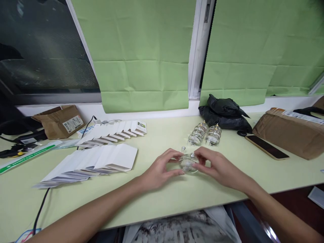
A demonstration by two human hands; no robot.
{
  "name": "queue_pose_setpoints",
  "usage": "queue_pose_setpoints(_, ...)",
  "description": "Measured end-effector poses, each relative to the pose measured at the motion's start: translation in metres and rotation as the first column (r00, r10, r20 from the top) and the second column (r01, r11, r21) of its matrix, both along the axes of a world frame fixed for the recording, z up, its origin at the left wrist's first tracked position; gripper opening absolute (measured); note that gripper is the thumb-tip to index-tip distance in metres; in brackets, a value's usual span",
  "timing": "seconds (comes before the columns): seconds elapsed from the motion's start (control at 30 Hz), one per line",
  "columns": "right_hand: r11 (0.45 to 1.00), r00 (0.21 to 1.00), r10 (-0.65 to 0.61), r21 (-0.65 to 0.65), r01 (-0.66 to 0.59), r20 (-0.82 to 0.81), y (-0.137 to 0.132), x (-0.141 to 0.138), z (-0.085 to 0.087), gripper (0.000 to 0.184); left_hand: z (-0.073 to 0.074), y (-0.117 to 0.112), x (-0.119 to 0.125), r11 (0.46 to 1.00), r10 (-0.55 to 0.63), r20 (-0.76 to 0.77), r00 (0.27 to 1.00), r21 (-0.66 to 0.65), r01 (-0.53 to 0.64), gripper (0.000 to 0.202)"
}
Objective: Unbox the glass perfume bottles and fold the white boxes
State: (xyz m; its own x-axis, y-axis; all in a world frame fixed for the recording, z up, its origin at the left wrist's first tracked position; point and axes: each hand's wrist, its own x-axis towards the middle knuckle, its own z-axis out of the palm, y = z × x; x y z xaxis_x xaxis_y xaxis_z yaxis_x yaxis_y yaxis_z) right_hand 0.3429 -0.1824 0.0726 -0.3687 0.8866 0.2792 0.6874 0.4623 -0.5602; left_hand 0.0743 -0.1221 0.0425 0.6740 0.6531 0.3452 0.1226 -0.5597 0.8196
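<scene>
Between my two hands is a round, clear glass-like piece [187, 164], held low at the table surface. My left hand [160, 168] curves around its left side, thumb below and fingers above. From the right, my right hand [212, 165] pinches its edge and upper part with thumb and fingertips. Just behind it on the table is a small clear cylindrical piece [183, 149]. Farther back lie two rows of similar clear round pieces with gold-coloured tips, a left row [197, 135] and a right row [214, 135].
At the left lie rows of folded white card boxes [124, 155], with an open cardboard box [60, 121] and a black cable [42, 209] nearby. Behind the glass pieces sits a black plastic bag [225, 114]. A phone [267, 147] and a brown package [291, 131] are at the right.
</scene>
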Motion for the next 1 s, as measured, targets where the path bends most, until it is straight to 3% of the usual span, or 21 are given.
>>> queue_pose_setpoints(0.17,0.958,0.953,-0.279,0.104,0.268,0.115,0.018,0.062,-0.005,0.03,-0.003,0.016,-0.008,0.975,0.213,-0.057,0.975,0.078,-0.209,0.033)
queue_pose_setpoints(0.3,0.914,0.901,-0.391,0.193,0.357,0.186,0.037,0.088,-0.023,0.029,-0.001,0.021,-0.011,0.954,0.285,-0.084,0.955,0.117,-0.275,0.031)
queue_pose_setpoints(0.53,0.893,0.876,-0.431,0.239,0.381,0.215,0.051,0.086,-0.034,0.026,0.0,0.022,-0.013,0.944,0.31,-0.087,0.947,0.144,-0.296,0.031)
queue_pose_setpoints(0.8,0.821,0.779,-0.545,0.385,0.421,0.31,0.052,0.076,-0.044,0.023,-0.003,0.03,-0.018,0.944,0.313,-0.15,0.938,0.161,-0.289,0.029)
queue_pose_setpoints(1.0,0.76,0.739,-0.607,0.486,0.432,0.291,0.045,0.069,-0.037,0.022,-0.007,0.033,-0.02,0.946,0.294,-0.174,0.94,0.192,-0.26,0.028)
